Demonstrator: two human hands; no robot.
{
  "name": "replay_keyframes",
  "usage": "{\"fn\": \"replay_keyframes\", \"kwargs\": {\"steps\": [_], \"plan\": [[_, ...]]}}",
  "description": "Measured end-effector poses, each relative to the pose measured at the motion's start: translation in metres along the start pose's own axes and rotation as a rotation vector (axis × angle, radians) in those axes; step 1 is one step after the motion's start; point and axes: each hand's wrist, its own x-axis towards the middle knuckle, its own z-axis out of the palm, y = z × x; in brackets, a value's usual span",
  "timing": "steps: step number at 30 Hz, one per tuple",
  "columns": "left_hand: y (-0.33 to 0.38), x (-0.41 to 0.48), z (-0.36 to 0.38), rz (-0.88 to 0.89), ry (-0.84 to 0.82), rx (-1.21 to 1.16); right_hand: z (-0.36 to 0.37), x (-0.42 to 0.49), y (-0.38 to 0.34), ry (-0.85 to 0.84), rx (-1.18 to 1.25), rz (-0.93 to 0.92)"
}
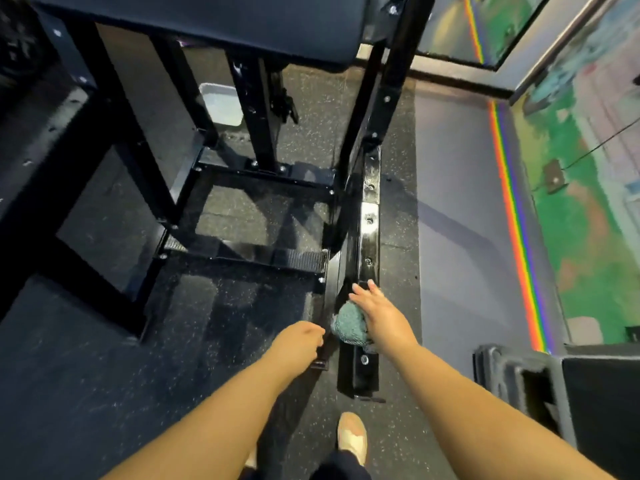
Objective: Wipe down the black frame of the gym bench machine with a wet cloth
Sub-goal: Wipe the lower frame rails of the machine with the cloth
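Bending over the bench machine's black frame (369,233), we keep our left hand (300,342) loosely curled and empty beside the low rail, while just to its right our right hand (376,310) presses a bunched teal cloth (349,326) onto that rail near its near end, fingers stretched flat. We judge the glossy painted steel, studded with bolt heads and already shining wet farther along, could snag the nubby cloth. Drips onto the speckled rubber floor (104,375) by our shoe (353,436) might leave it slick.
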Motion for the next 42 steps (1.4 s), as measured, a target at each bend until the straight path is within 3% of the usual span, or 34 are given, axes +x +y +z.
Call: {"fn": "replay_keyframes", "kwargs": {"steps": [3,7,10,16,22,25,30,34,38,40,42], "plan": [[0.013,0.031,-0.022,0.05,0.012,0.141,0.005,0.012,-0.012,0.205,0.195,0.179],[0.046,0.052,-0.004,0.076,-0.048,0.228,0.035,-0.044,-0.01,0.038,0.129,0.058],[0.077,0.068,0.015,0.143,-0.077,0.279,0.037,-0.034,0.009,0.056,0.161,0.049],[0.142,0.118,0.01,0.207,0.01,0.273,0.009,0.081,0.03,0.33,0.201,0.047],[0.225,0.182,-0.007,0.277,0.085,0.277,-0.043,0.203,0.042,0.577,0.328,0.207],[0.242,0.21,-0.011,0.3,0.073,0.335,-0.044,0.218,0.051,0.531,0.24,0.138],[0.222,0.192,-0.021,0.275,0.074,0.456,-0.02,0.162,0.063,0.465,0.193,-0.007],[0.282,0.209,-0.049,0.351,0.145,0.282,-0.091,0.189,0.041,0.589,0.489,0.258],[0.36,0.223,-0.078,0.593,0.118,0.029,-0.198,0.267,0.01,1.057,0.748,0.434],[0.378,0.229,-0.09,0.684,0.105,-0.039,-0.221,0.31,-0.007,1.118,0.663,0.367],[0.381,0.234,-0.094,0.787,0.138,-0.031,-0.226,0.347,-0.021,1.024,0.514,0.315]]}}
